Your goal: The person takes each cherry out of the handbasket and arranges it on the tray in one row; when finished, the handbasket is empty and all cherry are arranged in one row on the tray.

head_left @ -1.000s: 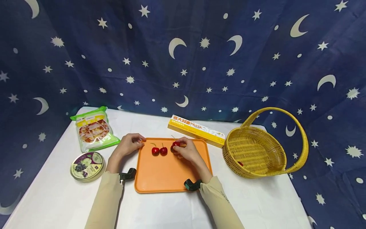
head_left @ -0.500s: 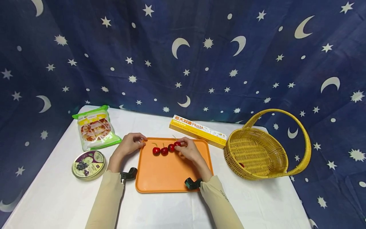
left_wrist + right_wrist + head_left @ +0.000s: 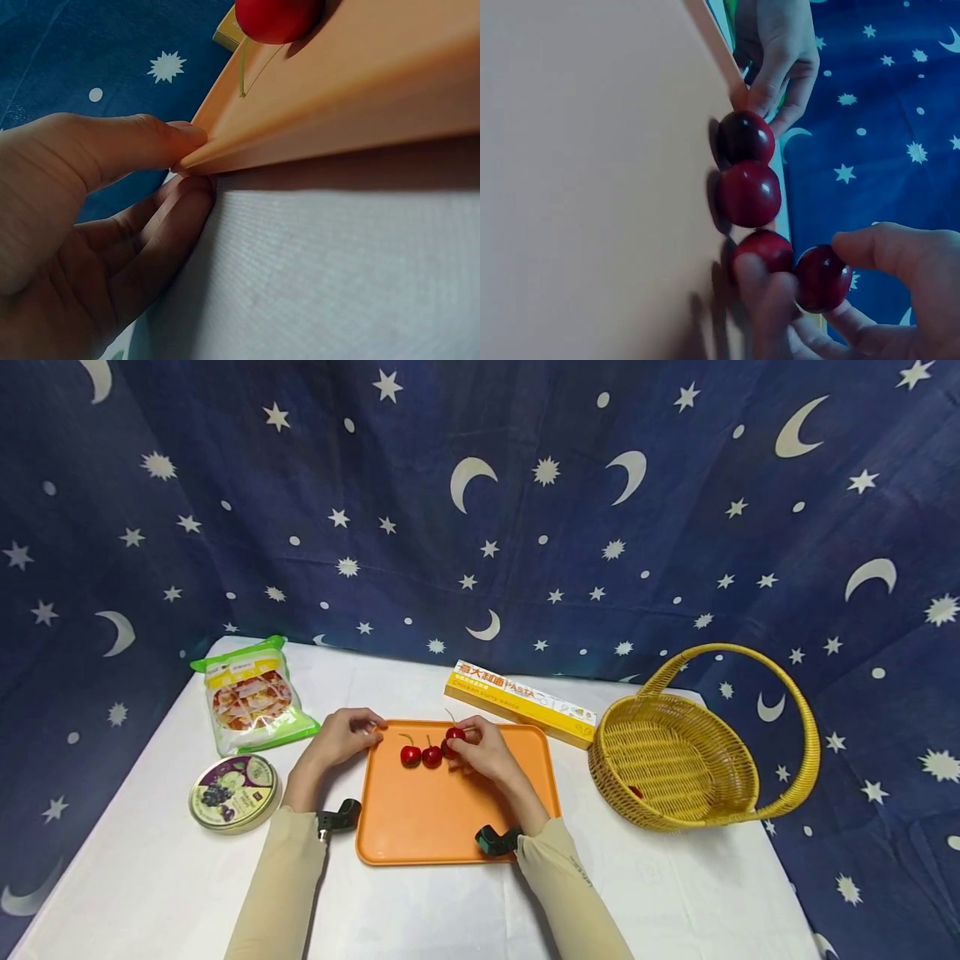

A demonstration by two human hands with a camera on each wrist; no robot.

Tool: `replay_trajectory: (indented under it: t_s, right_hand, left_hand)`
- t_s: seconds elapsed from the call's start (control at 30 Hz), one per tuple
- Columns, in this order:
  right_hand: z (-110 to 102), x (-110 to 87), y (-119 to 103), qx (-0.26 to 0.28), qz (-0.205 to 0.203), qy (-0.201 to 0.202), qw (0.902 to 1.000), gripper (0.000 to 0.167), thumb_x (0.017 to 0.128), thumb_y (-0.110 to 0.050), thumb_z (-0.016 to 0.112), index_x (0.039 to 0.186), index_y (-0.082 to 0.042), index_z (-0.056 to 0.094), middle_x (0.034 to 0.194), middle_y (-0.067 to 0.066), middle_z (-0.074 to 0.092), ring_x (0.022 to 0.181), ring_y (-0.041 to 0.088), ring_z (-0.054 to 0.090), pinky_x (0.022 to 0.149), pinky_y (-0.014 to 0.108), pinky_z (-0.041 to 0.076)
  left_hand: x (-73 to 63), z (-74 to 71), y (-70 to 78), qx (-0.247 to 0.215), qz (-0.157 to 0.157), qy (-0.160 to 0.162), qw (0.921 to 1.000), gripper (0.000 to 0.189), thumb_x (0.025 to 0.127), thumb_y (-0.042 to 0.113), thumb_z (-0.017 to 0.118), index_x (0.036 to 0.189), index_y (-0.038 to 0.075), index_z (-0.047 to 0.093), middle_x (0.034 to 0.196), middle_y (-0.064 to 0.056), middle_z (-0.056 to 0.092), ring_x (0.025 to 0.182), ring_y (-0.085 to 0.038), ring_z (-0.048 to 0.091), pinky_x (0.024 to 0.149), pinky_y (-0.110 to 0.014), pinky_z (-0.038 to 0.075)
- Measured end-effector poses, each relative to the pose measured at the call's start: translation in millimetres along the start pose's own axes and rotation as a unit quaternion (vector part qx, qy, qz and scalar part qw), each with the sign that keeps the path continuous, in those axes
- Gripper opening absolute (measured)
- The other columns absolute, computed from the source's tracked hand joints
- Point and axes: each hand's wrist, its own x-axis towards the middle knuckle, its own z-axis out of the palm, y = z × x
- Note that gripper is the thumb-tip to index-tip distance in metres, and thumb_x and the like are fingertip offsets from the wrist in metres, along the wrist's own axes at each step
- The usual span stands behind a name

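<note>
My left hand (image 3: 341, 739) pinches the far left corner of an orange tray (image 3: 420, 818), thumb on top and fingers under the rim in the left wrist view. Above the tray's far side, my right hand (image 3: 483, 750) pinches a dark red cherry (image 3: 823, 279) between thumb and fingers. Its other fingers overlap a third cherry (image 3: 765, 251) in the right wrist view. Left of that, two cherries with green stems stand side by side in the row, a middle cherry (image 3: 431, 757) and an end cherry (image 3: 410, 756).
A yellow wicker basket (image 3: 600, 764) with a tall handle stands at right, a small red thing (image 3: 636, 792) inside. Behind the tray lies a pasta box (image 3: 521, 703). A green-edged food bag (image 3: 255, 697) and a round tin (image 3: 234, 793) are at left.
The right hand first shifts right, uncovering the third cherry, then comes back left with its cherry, partly covering that one. The left hand stays on the tray corner.
</note>
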Motion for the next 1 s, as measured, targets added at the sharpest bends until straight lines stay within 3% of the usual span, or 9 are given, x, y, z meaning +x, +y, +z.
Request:
replay_trajectory:
  t_s: [0.33,0.53,0.8,1.0]
  right_hand:
    - [-7,-2.5,-3,-0.003,0.021,-0.011,0.9997,0.027,0.093,-0.003,0.063,0.116,0.007,0.052,0.102,0.022,0.067,0.079,0.037,0.071,0.065,0.040,0.058]
    - [-14,-6.7,-9,-0.039,0.021,-0.030,0.9985,0.025,0.093,-0.005,0.065,0.114,0.005,0.055,0.107,0.019,0.063,0.085,0.034,0.067,0.070,0.041,0.058]
    - [-14,-10.3,-14,-0.092,-0.040,-0.061,0.9931,0.028,0.092,-0.008,0.065,0.116,0.006,0.059,0.111,0.020,0.064,0.097,0.025,0.061,0.073,0.036,0.053]
    - [-11,-6.8,-8,-0.078,-0.058,-0.041,0.9944,0.026,0.091,-0.006,0.066,0.114,0.004,0.060,0.108,0.016,0.066,0.101,0.026,0.061,0.073,0.026,0.048]
  left_hand:
    - [0.1,0.0,0.4,0.005,-0.002,-0.001,1.0000,0.015,0.083,0.004,0.072,0.097,0.006,0.074,0.078,-0.004,0.064,0.068,-0.017,0.053,0.066,-0.033,0.042]
    - [0.1,0.5,0.3,0.004,-0.002,-0.002,1.0000,0.015,0.083,0.004,0.073,0.098,0.006,0.074,0.078,-0.004,0.064,0.069,-0.017,0.053,0.067,-0.034,0.042]
    - [0.7,0.3,0.4,0.004,-0.008,-0.003,1.0000,0.015,0.084,0.004,0.072,0.098,0.006,0.074,0.078,-0.004,0.063,0.069,-0.017,0.052,0.066,-0.033,0.042]
    - [0.7,0.9,-0.1,-0.001,-0.012,-0.003,0.9999,0.016,0.083,0.003,0.072,0.098,0.006,0.074,0.078,-0.004,0.062,0.067,-0.017,0.052,0.063,-0.031,0.042]
